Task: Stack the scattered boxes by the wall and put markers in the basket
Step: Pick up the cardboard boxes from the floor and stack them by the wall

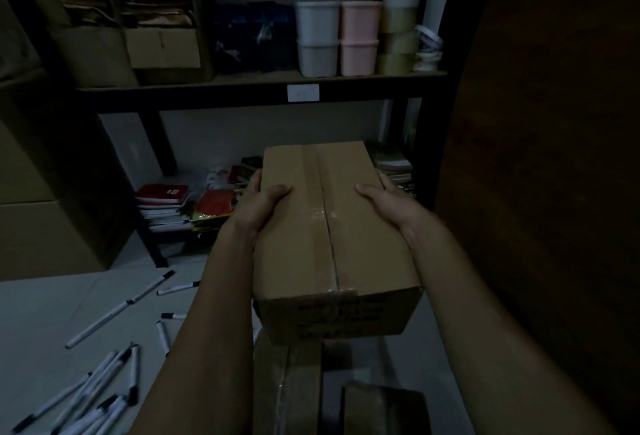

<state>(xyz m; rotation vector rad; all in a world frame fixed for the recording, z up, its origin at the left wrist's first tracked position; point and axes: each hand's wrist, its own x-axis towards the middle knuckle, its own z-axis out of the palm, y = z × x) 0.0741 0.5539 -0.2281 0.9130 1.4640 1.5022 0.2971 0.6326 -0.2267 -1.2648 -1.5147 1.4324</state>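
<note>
Two hands, left and right, gripping a taped box by its sides, held above another box. Stacking step, probably; next, lowering it squarely. Many markers scattered near left on floor.

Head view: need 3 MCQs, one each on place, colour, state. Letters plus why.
1. Where do the loose markers lie?
A. on the shelf
B. on the pale floor at lower left
C. on the carried box

2. What colours are the stacked tubs on the shelf?
A. white and pink
B. green and blue
C. black and red

3. How is the cardboard box held?
A. by one hand
B. by both hands at its sides
C. by no hand

Answers:
1 B, they lie scattered left of the arms.
2 A, white tubs stand beside pink tubs.
3 B, left hand and right hand grip opposite sides, thumbs on top.
</note>
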